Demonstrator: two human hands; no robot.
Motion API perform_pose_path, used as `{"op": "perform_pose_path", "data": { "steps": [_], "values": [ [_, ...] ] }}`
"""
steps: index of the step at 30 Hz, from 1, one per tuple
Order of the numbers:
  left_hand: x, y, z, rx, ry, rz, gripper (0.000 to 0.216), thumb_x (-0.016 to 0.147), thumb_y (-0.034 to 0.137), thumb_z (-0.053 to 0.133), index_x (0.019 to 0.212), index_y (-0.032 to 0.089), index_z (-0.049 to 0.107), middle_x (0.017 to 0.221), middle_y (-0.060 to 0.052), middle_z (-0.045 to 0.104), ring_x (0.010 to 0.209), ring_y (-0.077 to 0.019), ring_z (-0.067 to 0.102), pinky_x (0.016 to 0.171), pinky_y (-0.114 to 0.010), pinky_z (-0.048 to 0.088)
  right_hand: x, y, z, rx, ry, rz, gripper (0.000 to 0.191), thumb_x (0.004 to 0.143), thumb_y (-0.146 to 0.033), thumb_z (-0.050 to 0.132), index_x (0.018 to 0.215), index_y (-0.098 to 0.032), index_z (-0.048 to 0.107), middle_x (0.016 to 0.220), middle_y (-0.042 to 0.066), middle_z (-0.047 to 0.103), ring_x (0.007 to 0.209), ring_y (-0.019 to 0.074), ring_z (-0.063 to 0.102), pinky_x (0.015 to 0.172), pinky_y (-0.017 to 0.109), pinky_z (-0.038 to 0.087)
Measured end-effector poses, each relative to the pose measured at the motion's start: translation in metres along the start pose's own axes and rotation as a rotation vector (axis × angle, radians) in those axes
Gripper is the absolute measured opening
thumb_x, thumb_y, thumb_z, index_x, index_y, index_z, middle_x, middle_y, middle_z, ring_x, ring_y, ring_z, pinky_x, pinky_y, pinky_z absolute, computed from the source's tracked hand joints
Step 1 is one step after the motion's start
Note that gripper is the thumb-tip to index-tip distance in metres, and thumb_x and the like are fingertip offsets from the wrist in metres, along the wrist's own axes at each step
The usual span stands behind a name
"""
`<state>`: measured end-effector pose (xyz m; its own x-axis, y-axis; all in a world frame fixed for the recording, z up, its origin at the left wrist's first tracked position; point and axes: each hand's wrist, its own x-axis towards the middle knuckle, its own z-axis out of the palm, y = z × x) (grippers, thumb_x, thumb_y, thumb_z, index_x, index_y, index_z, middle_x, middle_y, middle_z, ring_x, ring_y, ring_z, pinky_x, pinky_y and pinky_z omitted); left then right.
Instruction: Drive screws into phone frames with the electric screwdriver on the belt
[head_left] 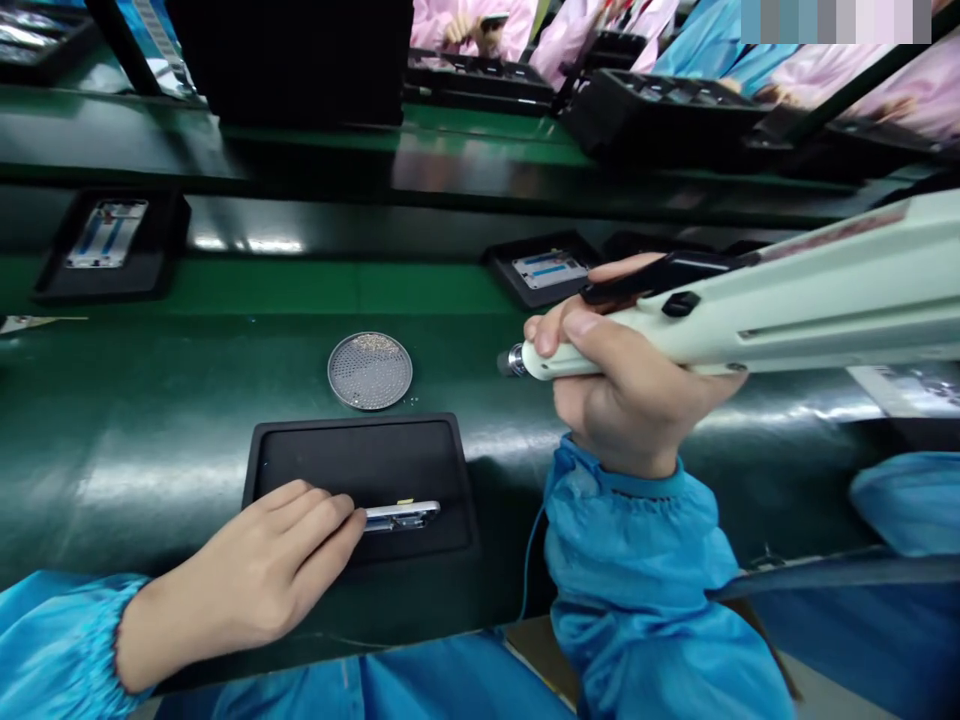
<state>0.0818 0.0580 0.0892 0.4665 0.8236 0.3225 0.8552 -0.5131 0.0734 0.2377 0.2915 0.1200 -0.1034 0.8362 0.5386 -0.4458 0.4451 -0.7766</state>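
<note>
My left hand [262,570] rests on a black tray [360,440] near the bench's front edge. Its fingertips pinch the end of a small silver metal part [401,516] lying in that tray. My right hand [622,385] is wrapped round a cream-coloured electric screwdriver [787,305], held level above the green mat. The driver's metal tip [511,361] points left and hangs in the air to the right of a round metal screw dish [370,371]. Both sleeves are blue.
Two more black trays holding blue-and-white parts sit on the belt behind, at the left [109,240] and centre [544,268]. Stacked black trays [660,105] and people in pink coats [480,25] are across the line. A large black box [289,60] stands beyond the belt.
</note>
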Motion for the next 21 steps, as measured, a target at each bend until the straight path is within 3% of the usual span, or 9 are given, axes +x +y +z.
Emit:
{"op": "perform_pose_path", "data": {
  "steps": [7,14,21],
  "values": [
    [-0.003,0.004,-0.001,-0.133,-0.011,-0.024,0.033,0.099,0.003,0.036,0.111,-0.001,0.066,0.1,-0.018,0.067,0.088,-0.0246,0.061,0.074,-0.039,0.054,-0.001,-0.003,-0.002,-0.03,-0.013,-0.047,0.018,0.061,-0.008,0.061,0.074,-0.02,0.061,0.053,-0.008,0.051,0.044,0.0129,0.055,0.046,0.033,0.045],
    [-0.009,0.009,0.002,-0.122,-0.024,-0.025,0.032,0.098,0.003,0.038,0.114,0.001,0.065,0.1,-0.018,0.066,0.09,-0.0246,0.061,0.076,-0.039,0.054,-0.003,0.002,-0.007,-0.013,-0.066,-0.122,0.024,0.066,-0.005,0.061,0.083,-0.021,0.06,0.073,-0.005,0.06,0.048,0.0098,0.056,0.047,0.031,0.047],
    [-0.004,0.011,0.002,-0.078,-0.087,0.023,0.032,0.094,0.001,0.046,0.121,0.002,0.062,0.1,-0.018,0.066,0.085,-0.0253,0.059,0.069,-0.04,0.054,-0.002,0.004,-0.01,-0.023,-0.098,-0.101,0.023,0.067,-0.008,0.063,0.087,-0.019,0.065,0.055,-0.006,0.054,0.047,0.0134,0.056,0.047,0.033,0.048]
  ]
}}
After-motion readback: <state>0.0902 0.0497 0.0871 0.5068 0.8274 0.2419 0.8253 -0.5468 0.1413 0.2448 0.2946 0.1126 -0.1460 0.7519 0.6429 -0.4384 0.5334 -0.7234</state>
